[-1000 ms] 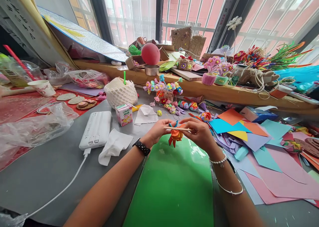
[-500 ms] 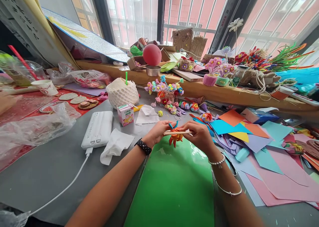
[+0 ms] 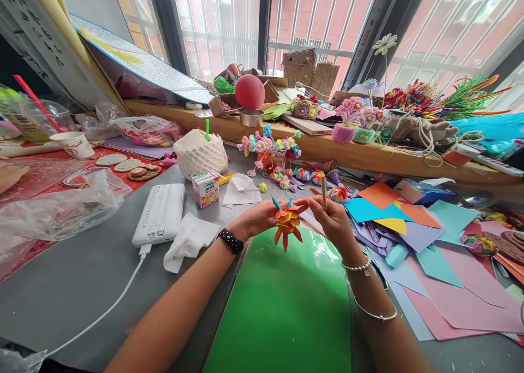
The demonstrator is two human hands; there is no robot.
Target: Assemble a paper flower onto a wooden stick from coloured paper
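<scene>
My left hand (image 3: 262,218) holds an orange and yellow folded paper flower (image 3: 288,223) with blue tips, its fingers closed behind the petals. In my right hand (image 3: 331,218) a thin wooden stick (image 3: 323,190) stands nearly upright, gripped between thumb and fingers. The right fingertips reach across to the upper edge of the flower; whether they press on it I cannot tell. Both hands are above the far end of a green mat (image 3: 282,307).
Colored paper sheets (image 3: 450,285) spread over the right side. To the left are a white power bank (image 3: 159,212) with its cable, crumpled tissue (image 3: 190,239), a small drink carton (image 3: 206,189) and a wrapped coconut (image 3: 200,155). Crocheted flowers (image 3: 272,154) stand beyond my hands.
The wooden stick has swung from lying level across the flower to nearly upright in my right hand. The flower has tipped, showing more of its petals. A hand at the far left has withdrawn somewhat.
</scene>
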